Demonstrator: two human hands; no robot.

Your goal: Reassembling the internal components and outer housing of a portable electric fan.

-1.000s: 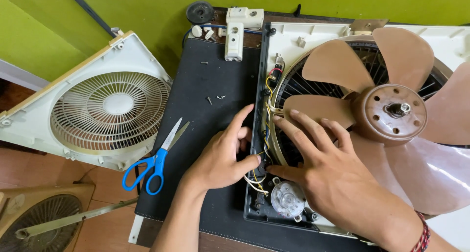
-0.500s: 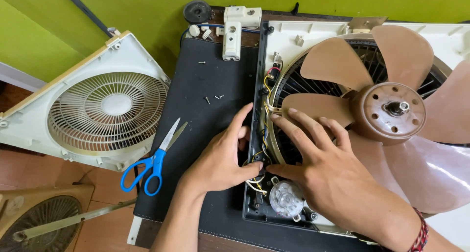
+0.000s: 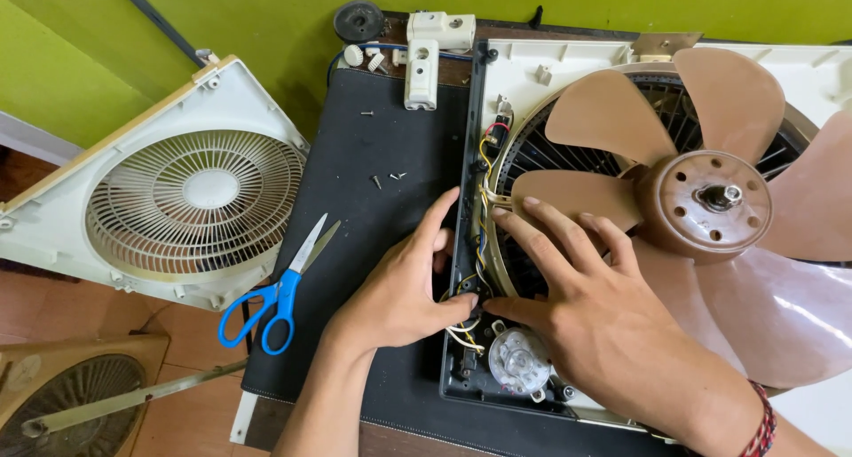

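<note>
An opened box fan lies on a black mat, its brown blade wheel facing up inside a white housing. My left hand rests at the housing's black left edge, thumb and fingertips pinching at a bundle of yellow and white wires. My right hand lies flat on the grille beside the blades, thumb meeting the left hand at the wires. A clear round timer part sits just below both hands.
Blue-handled scissors lie on the mat's left edge. A detached white front grille leans at the left. Loose screws, a white bracket and a black knob lie at the back. Another fan sits on the floor.
Both hands stay at the wire bundle; the fingers have shifted only slightly. The view has drifted a little.
</note>
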